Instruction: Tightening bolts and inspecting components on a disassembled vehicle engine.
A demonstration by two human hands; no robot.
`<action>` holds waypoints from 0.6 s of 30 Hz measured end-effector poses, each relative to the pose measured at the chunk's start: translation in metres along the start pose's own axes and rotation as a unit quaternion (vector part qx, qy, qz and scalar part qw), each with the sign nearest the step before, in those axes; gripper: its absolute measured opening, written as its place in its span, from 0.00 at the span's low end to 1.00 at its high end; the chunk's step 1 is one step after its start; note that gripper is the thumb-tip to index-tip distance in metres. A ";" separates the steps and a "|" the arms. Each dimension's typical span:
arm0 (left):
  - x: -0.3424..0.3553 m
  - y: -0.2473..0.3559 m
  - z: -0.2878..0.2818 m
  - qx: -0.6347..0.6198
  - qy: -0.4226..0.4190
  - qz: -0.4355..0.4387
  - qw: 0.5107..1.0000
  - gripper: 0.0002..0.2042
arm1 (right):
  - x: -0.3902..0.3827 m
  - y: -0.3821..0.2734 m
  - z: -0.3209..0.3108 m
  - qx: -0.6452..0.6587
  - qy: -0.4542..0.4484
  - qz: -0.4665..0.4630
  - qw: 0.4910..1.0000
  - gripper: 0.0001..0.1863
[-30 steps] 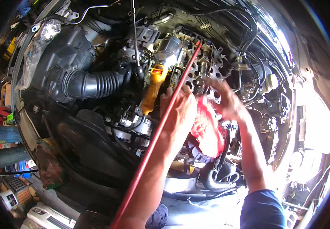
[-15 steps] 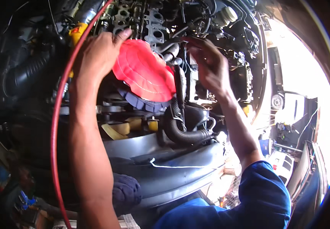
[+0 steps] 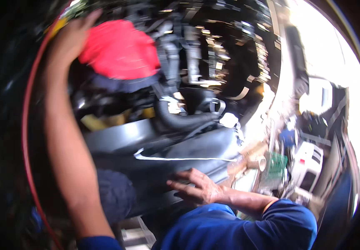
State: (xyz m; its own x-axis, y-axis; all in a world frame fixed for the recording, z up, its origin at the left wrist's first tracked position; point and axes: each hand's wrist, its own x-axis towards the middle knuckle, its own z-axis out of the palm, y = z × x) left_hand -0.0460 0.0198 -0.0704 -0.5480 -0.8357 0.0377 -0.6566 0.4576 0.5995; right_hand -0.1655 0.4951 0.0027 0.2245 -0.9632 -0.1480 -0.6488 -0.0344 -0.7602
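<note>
I saw left hand (image 3: 68, 41) blurred at upper left, against edge of red cloth (image 3: 121, 50); couldn't tell whether it gripped or merely rested, perhaps to steady cloth

Right hand (image 3: 199, 187) hung spread at lower centre, nothing visible in it, near dark front panel (image 3: 153, 177), maybe for support; contact unclear to me

Red cloth sat at upper left, dark blue cloth (image 3: 123, 85) showing below, likely kept within reach

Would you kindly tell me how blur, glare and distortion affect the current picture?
Head view, top: motion blur smears the left hand, red fabric and engine parts; head view, below: the right hand looks sharper; head view, right: strong white glare; head view, rim: dark border, fisheye bending.
</note>
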 end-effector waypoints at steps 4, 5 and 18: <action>0.008 -0.008 0.009 -0.048 0.063 0.070 0.994 0.30 | -0.060 0.059 -0.037 -0.085 0.323 0.214 0.918 0.36; 0.009 -0.006 0.009 -0.019 0.038 0.013 0.999 0.33 | -0.072 0.083 -0.053 -0.114 0.381 0.216 0.892 0.35; -0.005 0.028 -0.004 0.012 -0.008 -0.106 0.994 0.43 | -0.078 0.135 -0.101 -0.196 0.406 0.290 0.844 0.33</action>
State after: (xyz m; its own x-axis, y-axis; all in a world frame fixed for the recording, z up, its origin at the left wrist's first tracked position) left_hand -0.0595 0.0355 -0.0502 -0.4047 -0.9090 -0.0999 -0.7698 0.2797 0.5737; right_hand -0.3439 0.5391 -0.0242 -0.6833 -0.7075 0.1805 -0.7045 0.5738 -0.4176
